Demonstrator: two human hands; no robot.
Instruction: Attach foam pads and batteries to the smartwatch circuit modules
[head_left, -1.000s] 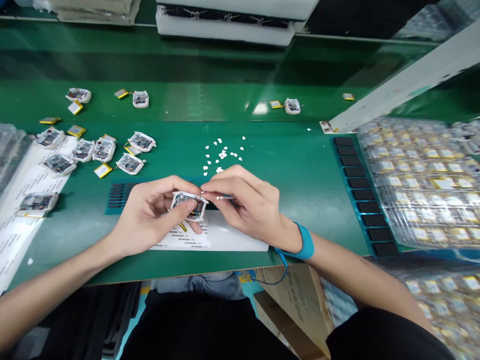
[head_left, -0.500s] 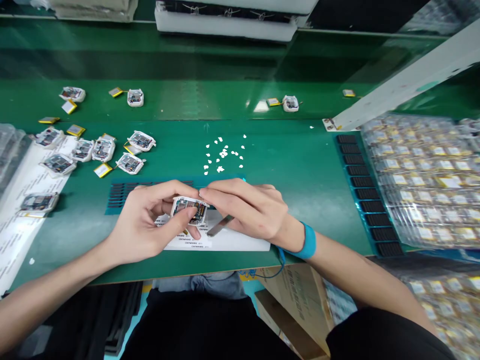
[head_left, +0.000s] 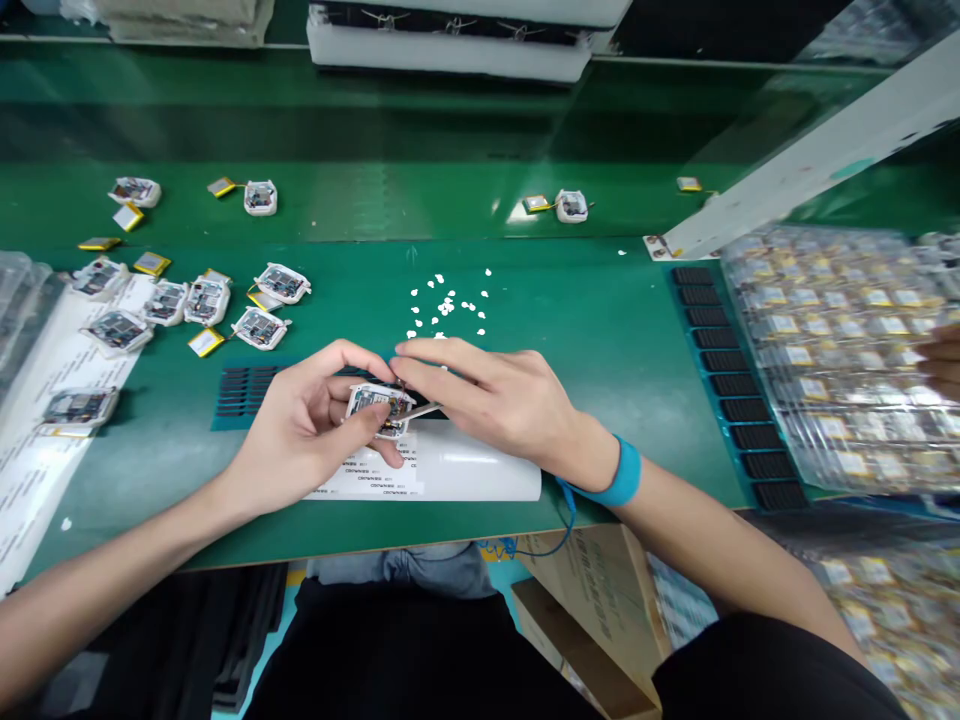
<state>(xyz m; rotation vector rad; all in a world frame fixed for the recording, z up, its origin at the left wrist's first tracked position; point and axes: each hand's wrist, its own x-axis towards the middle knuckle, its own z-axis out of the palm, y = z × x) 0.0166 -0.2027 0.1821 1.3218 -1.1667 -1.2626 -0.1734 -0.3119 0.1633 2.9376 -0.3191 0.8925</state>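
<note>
My left hand [head_left: 311, 430] is closed on a small white device housing [head_left: 382, 410] with a bare circuit board facing up. The thumb lies across the board. My right hand [head_left: 502, 400] grips a thin flat metal tool [head_left: 421, 411], its end touching the right side of the board. The right index finger reaches to the housing's upper edge, close to the left fingertips. Under the hands lies a white sheet of printed labels [head_left: 375, 478]. Small white pieces [head_left: 446, 305] are scattered beyond them.
Several open housings [head_left: 206, 298] with yellow-edged batteries [head_left: 205, 342] lie at left. More sit on the green strip behind. At right are a strip of black pads [head_left: 724, 385], clear trays of parts [head_left: 832, 385], a white post [head_left: 810, 150] and another person's hand [head_left: 941, 362].
The metal tool has swung up from below the housing onto its board. Housings on the back strip have shifted slightly left. Another person's hand has appeared at the right edge.
</note>
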